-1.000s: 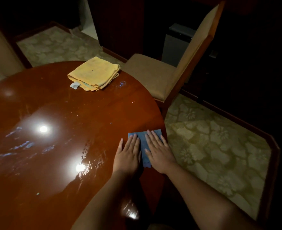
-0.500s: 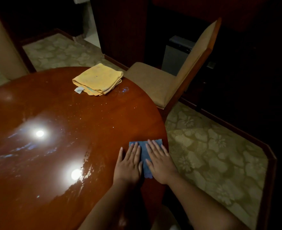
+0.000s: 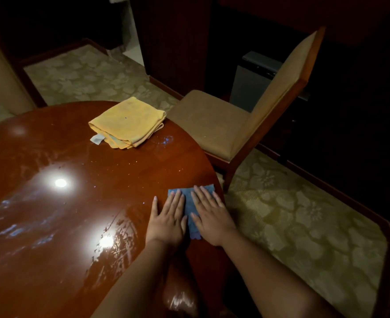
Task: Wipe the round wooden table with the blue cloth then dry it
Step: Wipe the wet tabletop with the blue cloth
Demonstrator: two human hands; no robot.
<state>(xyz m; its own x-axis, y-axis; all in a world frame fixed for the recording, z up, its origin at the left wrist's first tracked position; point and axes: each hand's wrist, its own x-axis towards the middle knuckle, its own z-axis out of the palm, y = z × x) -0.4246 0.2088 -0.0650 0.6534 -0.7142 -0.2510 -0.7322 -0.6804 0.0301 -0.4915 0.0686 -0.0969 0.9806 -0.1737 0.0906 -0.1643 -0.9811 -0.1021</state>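
Blue cloth (image 3: 190,204) lying flat near the right edge of the round table (image 3: 79,226), pinned under both hands. Left hand (image 3: 167,218) spread palm-down, fingers straight and close together, thumb out on bare wood, resting on the cloth's left part. Right hand (image 3: 210,216) just beside it, likewise flat with fingers straight, covering the right part. Nothing gripped or pinched by either; cloth only pressed down, a narrow strip of blue visible between the hands and a bit more beyond the fingertips. Two flat palms likely chosen to spread pressure and push the cloth across the surface in broad strokes.

Glossy reddish wood with two bright reflections of lamps, plus wet streaks and smears to the left of the hands, probably from wiping. Small droplets or specks scattered toward the far side, so wiping appears unfinished there.

Folded yellow cloth (image 3: 128,122) parked at the far rim, well apart from the hands, a white tag poking out at its near corner; probably kept dry and out of the way for the drying step, not yet begun.

Tan upholstered chair (image 3: 223,125) standing just beyond the table's right edge, on patterned carpet (image 3: 292,221). Dark room beyond, details hard to tell.
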